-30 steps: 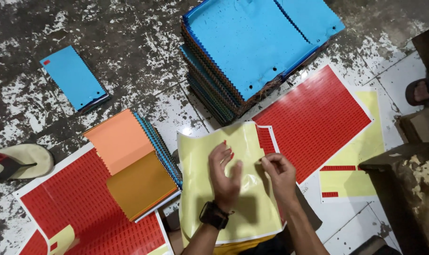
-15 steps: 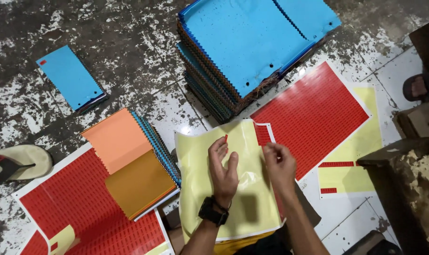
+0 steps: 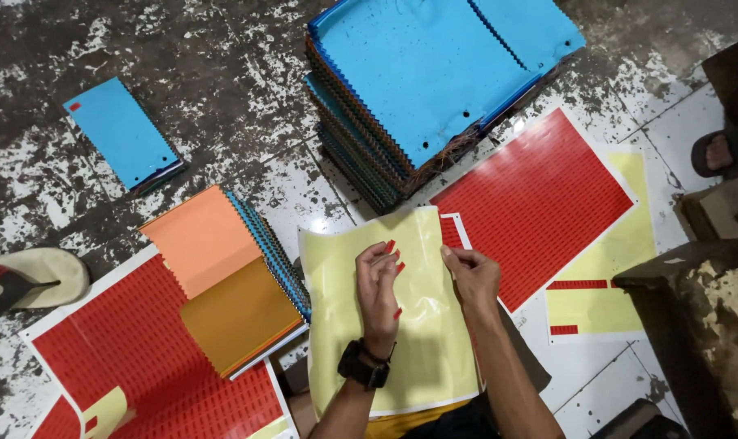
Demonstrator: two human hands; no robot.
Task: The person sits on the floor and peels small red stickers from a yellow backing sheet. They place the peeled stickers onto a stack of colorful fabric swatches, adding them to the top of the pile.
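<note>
Floor (image 3: 141, 49): worn, paint-flecked concrete.
Yellow sheet (image 3: 417, 341): on my lap, at the floor's near edge.
My left hand (image 3: 379, 284): fingers curled, small red stickers on the tips.
My right hand (image 3: 470, 275): pinching the sheet's top edge.
Blue stack (image 3: 426, 73): beyond the sheet.

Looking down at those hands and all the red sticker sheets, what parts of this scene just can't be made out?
All in the head view:
- Left hand: several small red stickers sit on its fingertips; whether its fingers pinch anything is unclear.
- Right hand: what its fingertips grip is too small to tell.
- Yellow backing sheet: its lower edge is hidden by the forearms.
- Red sticker sheet: cut off by the bottom edge.
- Sandal: cut off at the left edge.
</note>
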